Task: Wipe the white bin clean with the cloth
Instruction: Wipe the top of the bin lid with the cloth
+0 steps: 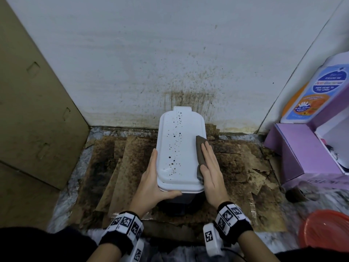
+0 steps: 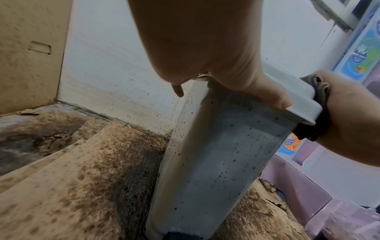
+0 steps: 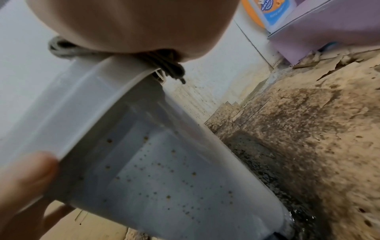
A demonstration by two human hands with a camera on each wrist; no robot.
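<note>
The white bin [image 1: 177, 148] stands on the floor against the wall, its lid and sides speckled with dark spots [image 2: 222, 162] [image 3: 164, 170]. My left hand [image 1: 154, 178] holds the lid's near left corner, fingers along the left edge and thumb [image 2: 275, 100] across the front rim. My right hand [image 1: 209, 167] lies flat with straight fingers on a folded brown-grey cloth [image 1: 200, 150], pressing it on the lid's right edge. The cloth [image 3: 164, 65] bunches under that palm [image 3: 133, 24] and hangs over the rim [image 2: 320, 86].
Stained, torn cardboard sheets [image 1: 122, 167] cover the floor round the bin. A tall cardboard box [image 1: 34, 110] stands at the left. At the right are a purple box [image 1: 302, 152], a blue-and-orange labelled bottle [image 1: 311, 95] and a red basin [image 1: 326, 229]. The wall [image 1: 188, 82] behind is spattered.
</note>
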